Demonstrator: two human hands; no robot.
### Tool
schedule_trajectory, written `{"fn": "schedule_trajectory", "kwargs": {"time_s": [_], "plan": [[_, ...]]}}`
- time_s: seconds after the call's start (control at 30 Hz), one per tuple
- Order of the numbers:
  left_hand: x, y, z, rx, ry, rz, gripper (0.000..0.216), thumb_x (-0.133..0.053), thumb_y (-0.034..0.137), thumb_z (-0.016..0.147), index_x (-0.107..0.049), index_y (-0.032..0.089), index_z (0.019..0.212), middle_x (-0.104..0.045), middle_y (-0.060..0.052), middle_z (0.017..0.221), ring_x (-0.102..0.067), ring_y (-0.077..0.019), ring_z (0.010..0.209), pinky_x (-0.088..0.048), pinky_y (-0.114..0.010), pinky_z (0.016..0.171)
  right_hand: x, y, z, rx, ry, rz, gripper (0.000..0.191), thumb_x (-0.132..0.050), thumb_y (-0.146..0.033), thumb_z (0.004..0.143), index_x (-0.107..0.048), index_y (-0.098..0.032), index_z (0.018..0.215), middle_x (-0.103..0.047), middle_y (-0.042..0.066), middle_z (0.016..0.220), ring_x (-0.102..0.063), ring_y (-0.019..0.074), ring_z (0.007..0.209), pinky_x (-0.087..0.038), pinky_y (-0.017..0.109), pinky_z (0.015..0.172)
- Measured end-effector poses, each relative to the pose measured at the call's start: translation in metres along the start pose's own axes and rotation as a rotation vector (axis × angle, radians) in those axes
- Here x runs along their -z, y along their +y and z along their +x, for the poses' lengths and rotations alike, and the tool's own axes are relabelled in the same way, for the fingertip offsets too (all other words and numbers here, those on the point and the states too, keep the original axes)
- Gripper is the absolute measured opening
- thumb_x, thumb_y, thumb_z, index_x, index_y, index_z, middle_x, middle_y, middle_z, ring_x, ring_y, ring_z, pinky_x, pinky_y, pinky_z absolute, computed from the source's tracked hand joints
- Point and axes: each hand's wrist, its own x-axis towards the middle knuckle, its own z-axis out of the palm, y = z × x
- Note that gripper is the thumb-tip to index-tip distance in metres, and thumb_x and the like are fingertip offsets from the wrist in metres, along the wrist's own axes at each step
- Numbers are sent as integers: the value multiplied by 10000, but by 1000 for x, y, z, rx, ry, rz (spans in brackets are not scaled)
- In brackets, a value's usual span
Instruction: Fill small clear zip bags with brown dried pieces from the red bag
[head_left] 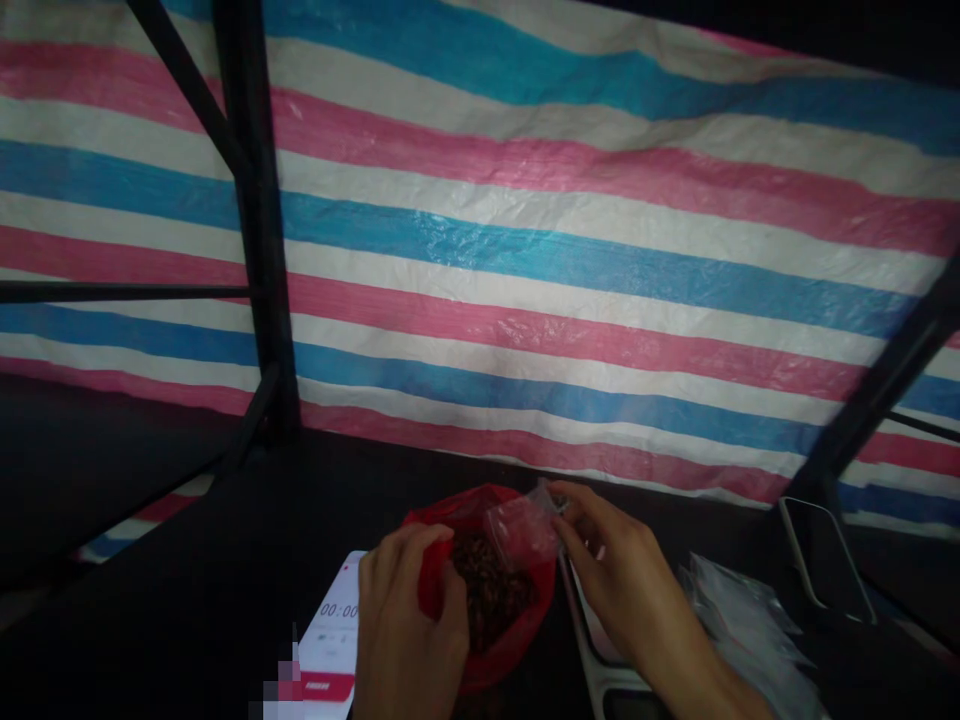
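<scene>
A red plastic bag (514, 655) stands wide open on the dark table, with many small brown pieces (491, 590) inside; I cannot make out their kind. My left hand (411, 610) curls over the near left rim of this bag, thumb and fingers closed on the red plastic. Above the bag's right side, my right hand (619, 560) pinches a small clear zip bag (521, 530) by one end. Its other end reaches over the brown pieces. Something small and dark shows at my right fingertips, too blurred to name.
Left of the bag lies a phone (337, 610) with a lit timer screen. A pale flat device (600, 680) sits partly under my right forearm. Clear plastic bags (750, 630) are piled at right, near a dark-screened phone (825, 560). Behind hangs striped sheeting (555, 240) between dark metal posts (262, 240).
</scene>
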Motion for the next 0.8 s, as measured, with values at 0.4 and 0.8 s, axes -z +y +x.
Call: {"fn": "schedule_trajectory", "kwargs": {"time_s": [0.4,0.8], "plan": [[-22,-31,-11,-43,-31,157,389,-555,262,898,-580,227,1285,-499,-103,1156,-545,-321,1055,-539,-509,871,129,141,-9,-495,191,-451,377,-508,-405,902,-795,-213,1055,-855,134,939,-823,338,850,-587,377,688],[-28,-25,-21,-62,21,211,417,-546,359,912,-569,207,1300,-509,-127,1177,-554,-333,1035,-551,-533,863,99,155,5,-317,-79,-545,331,-496,-241,1013,-763,-217,1208,-776,147,1257,-712,304,1208,-511,429,1082]]}}
